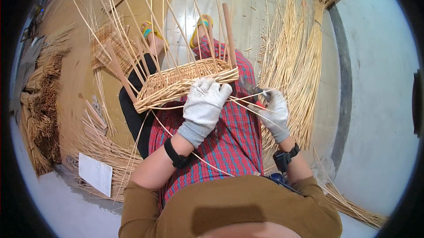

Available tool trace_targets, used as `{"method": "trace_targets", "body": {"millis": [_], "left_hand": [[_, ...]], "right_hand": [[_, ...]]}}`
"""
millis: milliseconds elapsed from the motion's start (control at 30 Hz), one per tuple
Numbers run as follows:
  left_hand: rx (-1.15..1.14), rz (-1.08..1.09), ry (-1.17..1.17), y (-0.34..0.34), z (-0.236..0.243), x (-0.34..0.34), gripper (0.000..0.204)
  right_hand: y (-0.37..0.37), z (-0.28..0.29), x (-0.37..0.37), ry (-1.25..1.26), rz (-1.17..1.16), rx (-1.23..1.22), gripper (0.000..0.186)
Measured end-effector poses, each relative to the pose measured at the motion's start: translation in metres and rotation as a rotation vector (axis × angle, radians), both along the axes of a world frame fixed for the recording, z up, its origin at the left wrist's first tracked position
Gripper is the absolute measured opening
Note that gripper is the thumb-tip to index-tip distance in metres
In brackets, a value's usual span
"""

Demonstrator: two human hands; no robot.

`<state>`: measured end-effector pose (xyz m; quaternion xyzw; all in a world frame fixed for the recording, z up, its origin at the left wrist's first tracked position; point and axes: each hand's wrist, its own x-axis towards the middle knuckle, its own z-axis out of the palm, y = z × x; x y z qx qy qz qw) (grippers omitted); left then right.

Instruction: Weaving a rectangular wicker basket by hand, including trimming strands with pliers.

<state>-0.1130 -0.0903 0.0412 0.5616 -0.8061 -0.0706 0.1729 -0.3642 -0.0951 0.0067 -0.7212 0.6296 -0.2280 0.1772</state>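
On my lap rests a partly woven wicker basket [176,79], with thick wooden posts and long thin canes standing up from its edge. My left hand [204,101], in a white knit glove, is closed over the basket's near woven edge, by its right corner. Several loose cane ends [238,100] stick out to the right from under that hand. My right hand [274,113], gloved too, grips a pair of pruning shears [251,88] with dark blades and a bit of red handle showing. The blades are close to the basket's right corner and the cane ends.
Long bundles of pale canes [296,70] lie on the floor to the right. Darker bundled stalks [42,110] stand at the left, near a white board [95,174] on more canes. A woven mat piece [110,48] lies beyond the basket. Cut bits litter the floor.
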Motion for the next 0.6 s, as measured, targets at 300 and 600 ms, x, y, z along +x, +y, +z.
{"method": "trace_targets", "body": {"millis": [300, 600], "left_hand": [[-0.145, -0.107, 0.147, 0.05, 0.042, 0.036, 0.035], [-0.254, -0.098, 0.241, 0.065, 0.037, 0.054, 0.036]], "right_hand": [[-0.004, 0.024, 0.068, 0.224, 0.301, -0.248, 0.08], [-0.01, 0.033, 0.107, 0.254, 0.298, 0.02, 0.059]]}}
